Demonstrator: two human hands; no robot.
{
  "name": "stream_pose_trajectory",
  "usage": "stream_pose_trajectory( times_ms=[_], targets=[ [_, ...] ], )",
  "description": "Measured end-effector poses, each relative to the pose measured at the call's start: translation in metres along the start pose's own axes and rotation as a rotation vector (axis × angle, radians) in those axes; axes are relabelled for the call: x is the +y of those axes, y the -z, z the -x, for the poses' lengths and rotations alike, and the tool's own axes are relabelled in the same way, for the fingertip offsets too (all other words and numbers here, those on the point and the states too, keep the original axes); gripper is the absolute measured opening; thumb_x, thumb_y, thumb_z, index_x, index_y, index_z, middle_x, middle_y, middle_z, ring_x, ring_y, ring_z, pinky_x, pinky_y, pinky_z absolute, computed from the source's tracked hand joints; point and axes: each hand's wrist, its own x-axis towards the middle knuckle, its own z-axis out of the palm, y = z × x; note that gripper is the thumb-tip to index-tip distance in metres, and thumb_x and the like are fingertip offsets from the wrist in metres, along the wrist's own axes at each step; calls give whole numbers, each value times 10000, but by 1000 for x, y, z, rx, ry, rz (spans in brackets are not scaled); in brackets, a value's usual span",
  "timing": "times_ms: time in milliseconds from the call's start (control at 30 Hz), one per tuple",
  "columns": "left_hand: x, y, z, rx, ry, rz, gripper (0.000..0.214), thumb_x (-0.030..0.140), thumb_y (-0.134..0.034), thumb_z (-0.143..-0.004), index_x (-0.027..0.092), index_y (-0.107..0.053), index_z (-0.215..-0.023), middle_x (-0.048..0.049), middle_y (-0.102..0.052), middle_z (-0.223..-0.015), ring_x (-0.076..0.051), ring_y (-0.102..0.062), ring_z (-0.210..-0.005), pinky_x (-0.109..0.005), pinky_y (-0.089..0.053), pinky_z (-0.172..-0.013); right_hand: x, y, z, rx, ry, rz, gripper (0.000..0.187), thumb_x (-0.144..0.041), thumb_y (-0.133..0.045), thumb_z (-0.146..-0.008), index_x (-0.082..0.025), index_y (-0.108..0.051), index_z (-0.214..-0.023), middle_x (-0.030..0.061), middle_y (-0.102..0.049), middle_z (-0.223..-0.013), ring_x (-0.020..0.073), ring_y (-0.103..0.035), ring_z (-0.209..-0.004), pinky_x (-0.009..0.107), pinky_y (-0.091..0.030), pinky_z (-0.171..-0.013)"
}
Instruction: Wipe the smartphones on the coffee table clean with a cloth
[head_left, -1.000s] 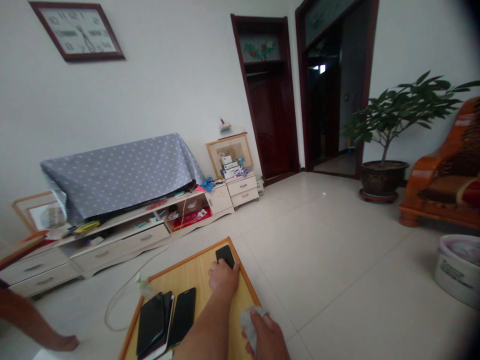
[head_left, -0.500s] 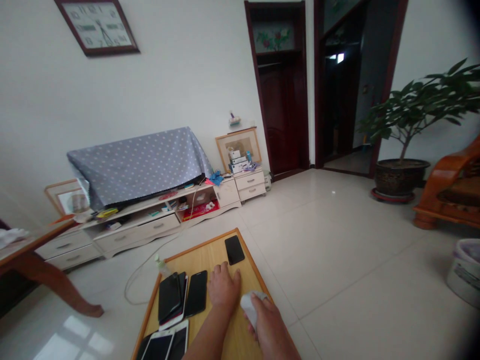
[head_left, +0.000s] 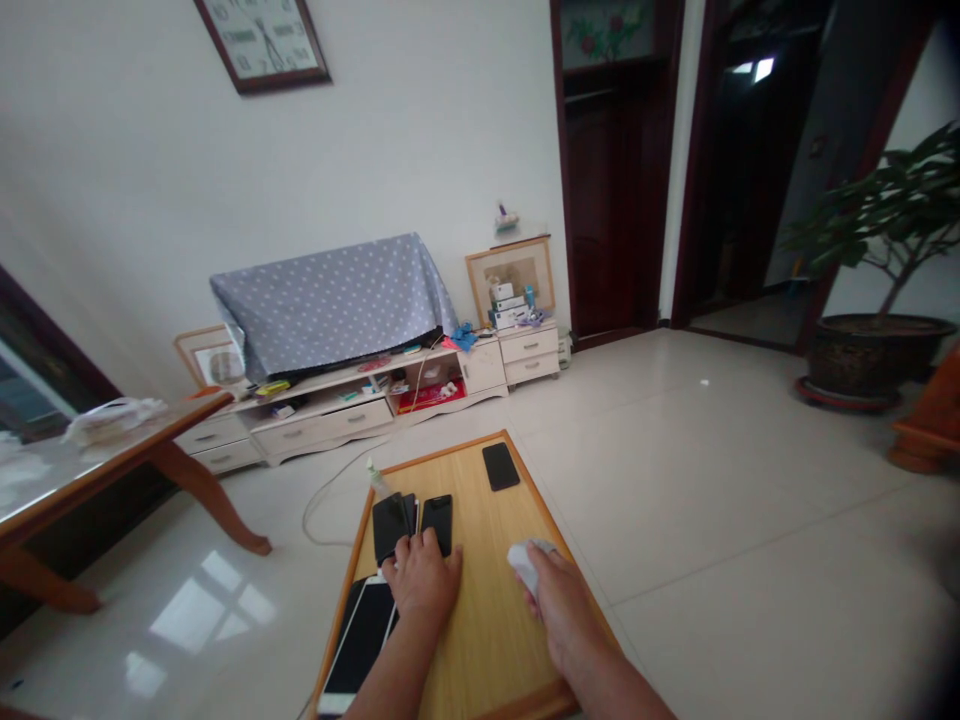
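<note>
White wall (head_left: 405, 160), clock (head_left: 262, 45) upper left, cut off by top edge. Low white cabinet (head_left: 360, 420) along wall, grey-blue dotted cloth (head_left: 337, 305) draped on top; small drawer unit (head_left: 530, 355) at its right end, framed picture (head_left: 536, 268) behind. Dark red door (head_left: 619, 200), then dark doorway (head_left: 765, 190), bright spot inside. Potted plant (head_left: 874, 355) at right, wooden seat (head_left: 926, 430) partly in frame. Brown table (head_left: 214, 495) at left. Pale glossy tile floor (head_left: 720, 480), window-shaped reflection (head_left: 187, 615) lower left. Thin cable (head_left: 309, 515) on floor. Soft, dim light.
</note>
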Motion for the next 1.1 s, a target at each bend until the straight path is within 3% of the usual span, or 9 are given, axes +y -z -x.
stream_pose_trajectory(
  times_ms=[133, 367, 600, 700, 800, 900, 1000, 1100],
  targets=[
    [4, 1, 5, -25, -43, 14, 369, 494, -425, -912, 221, -634, -1044, -147, -646, -1216, -378, -368, -1333, -584, -216, -1058, 0, -6, 6, -41, -24, -29, 397, -525, -555, -841, -164, -671, -957, 87, -716, -869, 163, -642, -660, 225, -420, -506],
    [17, 6, 19, -63, -81, 15, 297, 369, -431, -919, 244, -662, -1058, -124, -651, -1173, -332, -510, -1169, -548, -251, -1038, 3, -13, 3, -38, -14, -22, 365, -511, -550, -836, -166, -641, -910, 72, -697, -788, 152, -617, -606, 216, -390, -475],
    [21, 14, 69, 12, -150, 67, 309, 332, -438, -927, 219, -647, -1126, -111, -630, -1232, -283, -518, -1176, -468, -264, -1040, 9, -19, 5, -62, -10, -11, 317, -469, -549, -816, -173, -622, -900, 54, -681, -761, 149, -608, -616, 217, -402, -496],
    [12, 14, 93, 24, -179, 155, 267, 360, -468, -923, 216, -661, -1037, -103, -652, -1177, -286, -535, -1149, -461, -299, -1021, 11, -19, 8, -110, -30, 48, 293, -428, -521, -810, -177, -619, -925, 50, -676, -761, 145, -588, -589, 219, -369, -477],
    [-1, 9, 109, 107, -152, 357, 281, 399, -451, -944, 233, -655, -1040, -98, -631, -1240, -294, -531, -1186, -481, -333, -1020, 15, -20, 13, -165, 1, 122, 214, -326, -501, -769, -184, -604, -891, 33, -655, -748, 149, -586, -599, 222, -352, -478],
    [-9, 1, 116, 129, -132, 737, 363, 471, -483, -935, 217, -621, -1156, -112, -640, -1221, -263, -572, -1155, -440, -414, -1002, 18, -19, 18, -231, 92, 275, 127, -244, -480, -731, -194, -570, -805, 20, -636, -730, 163, -596, -648, 237, -374, -519],
    [-8, -3, 118, 44, -65, 1155, 530, 538, -565, -881, 194, -563, -1284, -126, -662, -1195, -234, -643, -1051, -391, -500, -941, 24, -18, 25, -346, 260, 498, 93, -197, -525, -708, -199, -570, -790, 16, -665, -774, 169, -610, -722, 247, -398, -610],
    [-9, 0, 119, -136, -18, 1384, 564, 564, -648, -816, 182, -611, -1230, -113, -709, -1101, -226, -685, -942, -361, -540, -867, 29, -18, 33, -493, 367, 618, 127, -218, -565, -755, -209, -590, -879, 20, -699, -882, 167, -622, -800, 241, -401, -675]
  ],
)
